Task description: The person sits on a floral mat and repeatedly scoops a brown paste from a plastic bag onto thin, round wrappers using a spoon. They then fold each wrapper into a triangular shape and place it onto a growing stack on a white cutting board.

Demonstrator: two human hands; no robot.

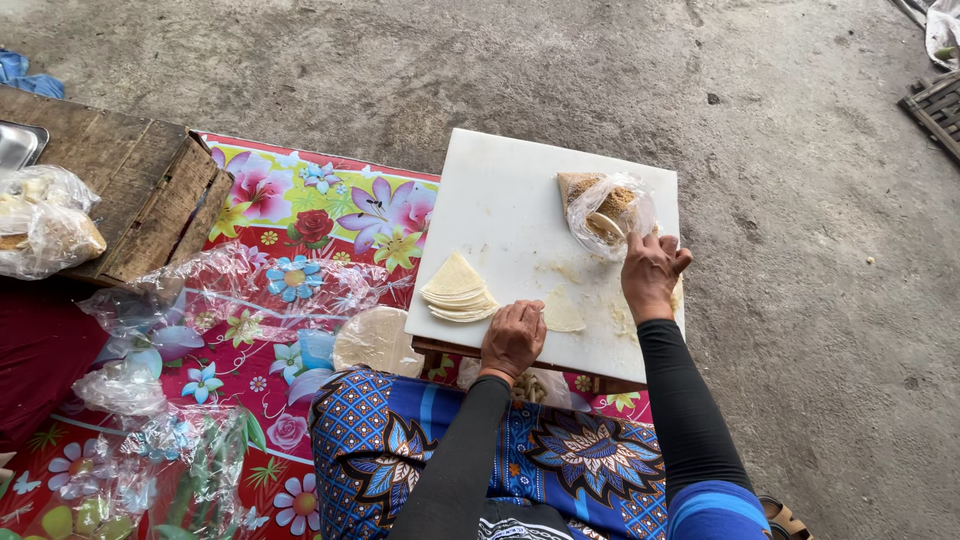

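L hand (pixel 513 338) on wrapper (pixel 561 311); R hand (pixel 651 275) by filling bag (pixel 605 207), maybe touching.

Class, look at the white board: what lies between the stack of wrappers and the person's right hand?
In the head view, the left hand and a single wrapper piece lie between the stack of wrappers and right hand.

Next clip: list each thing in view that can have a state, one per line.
Left hand: fist closed, on single wrapper piece.
Right hand: at filling bag, grip unclear.
Filling bag: open, spoon inside.
Cut wrapper stack: fanned on white board.
Round wrapper pack: flat on mat.
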